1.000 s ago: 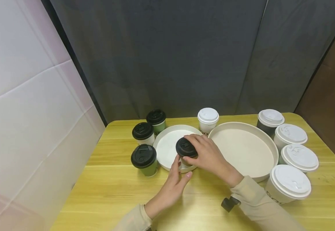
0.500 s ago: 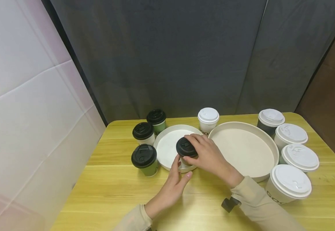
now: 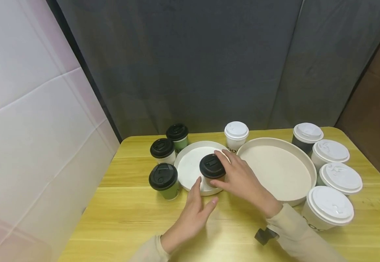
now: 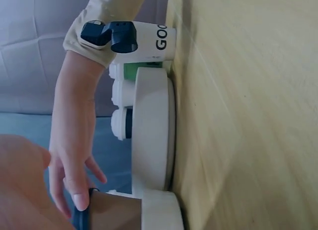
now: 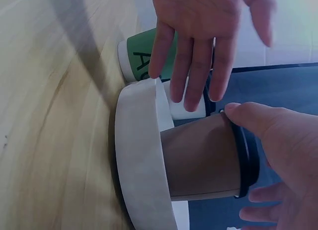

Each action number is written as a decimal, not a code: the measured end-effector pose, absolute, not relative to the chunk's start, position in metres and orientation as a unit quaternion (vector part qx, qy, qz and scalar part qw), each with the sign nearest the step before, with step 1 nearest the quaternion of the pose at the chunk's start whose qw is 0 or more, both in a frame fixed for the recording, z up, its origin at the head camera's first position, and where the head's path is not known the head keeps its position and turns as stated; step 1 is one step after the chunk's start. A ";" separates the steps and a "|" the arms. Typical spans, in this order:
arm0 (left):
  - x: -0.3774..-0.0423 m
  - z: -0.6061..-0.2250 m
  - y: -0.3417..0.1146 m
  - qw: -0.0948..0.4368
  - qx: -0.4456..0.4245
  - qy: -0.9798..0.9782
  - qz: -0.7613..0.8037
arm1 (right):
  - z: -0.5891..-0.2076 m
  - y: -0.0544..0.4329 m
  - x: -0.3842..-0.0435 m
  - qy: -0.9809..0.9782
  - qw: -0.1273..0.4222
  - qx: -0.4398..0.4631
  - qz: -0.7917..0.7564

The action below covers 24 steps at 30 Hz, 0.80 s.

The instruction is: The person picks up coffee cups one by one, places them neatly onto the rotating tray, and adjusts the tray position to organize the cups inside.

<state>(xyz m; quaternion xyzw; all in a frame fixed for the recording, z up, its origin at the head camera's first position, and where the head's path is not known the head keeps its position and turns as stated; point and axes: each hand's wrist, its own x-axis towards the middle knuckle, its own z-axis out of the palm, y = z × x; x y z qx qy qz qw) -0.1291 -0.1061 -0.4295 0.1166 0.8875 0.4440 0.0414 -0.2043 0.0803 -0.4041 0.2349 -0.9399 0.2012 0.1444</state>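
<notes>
A brown paper coffee cup with a black lid point(image 3: 212, 166) stands inside the white round tray point(image 3: 184, 181); its brown side point(image 5: 201, 158) shows in the right wrist view. My right hand point(image 3: 244, 180) is loosely spread around the lid from the right, thumb near the cup's front and fingers at the lid's back. In the right wrist view a gap shows between lid and lower fingers; whether the thumb touches, I cannot tell. My left hand point(image 3: 193, 214), fingers extended and holding nothing, is in front of the tray, apart from the cup.
Left of the tray stand three black-lidded cups, the nearest a green cup point(image 3: 167, 182). A white-lidded cup point(image 3: 236, 135) is behind, between the trays. The larger cream tray point(image 3: 276, 169) is at right, with several white-lidded cups, such as the nearest cup point(image 3: 328, 207), along its far side.
My right hand has loosened around the lid and shifted slightly right, its fingers spreading. My left hand has drawn back a little from the cup. The cup stays in the tray.
</notes>
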 end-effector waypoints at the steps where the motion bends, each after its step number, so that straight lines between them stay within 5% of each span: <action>1: -0.127 -0.429 -0.107 0.037 0.125 0.894 0.429 | -0.404 0.082 -0.203 -0.940 0.146 0.231 0.203; 11: -0.114 -0.432 -0.109 0.003 0.242 0.951 0.191 | -0.411 0.104 -0.186 -0.944 0.143 0.228 0.190; 24: -0.113 -0.440 -0.107 -0.010 0.262 0.959 0.107 | -0.439 0.125 -0.172 -0.953 0.105 0.234 0.160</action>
